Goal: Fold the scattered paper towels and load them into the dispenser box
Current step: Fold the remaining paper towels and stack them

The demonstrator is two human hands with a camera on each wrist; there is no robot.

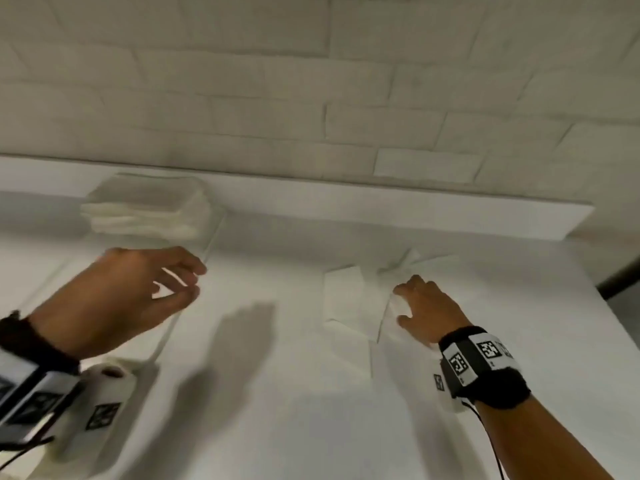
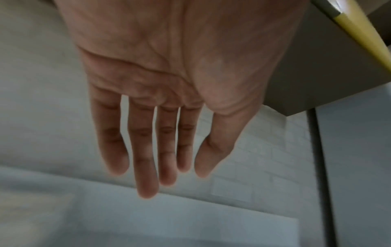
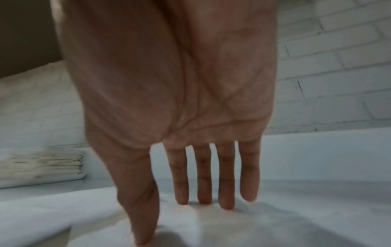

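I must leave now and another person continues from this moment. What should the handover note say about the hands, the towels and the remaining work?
Left hand: open, holds nothing, above the table near the clear dispenser box.
Right hand: open, fingers straight, fingertips touching the loose paper towels on the white table.
Done: a stack of folded towels sits at the back left, apparently inside the box; blur hides its walls.
Left: fold the few loose towels on the right and add them to the stack.

Left hand (image 1: pixel 138 289), raised at near left, fingers (image 2: pixel 143 150) extended and relaxed, holding nothing; banded wrist below. Right hand (image 1: pixel 427 308), farther right, palm down, straight fingers (image 3: pixel 204 175) lowered with tips touching the surface; forearm enters from near right.
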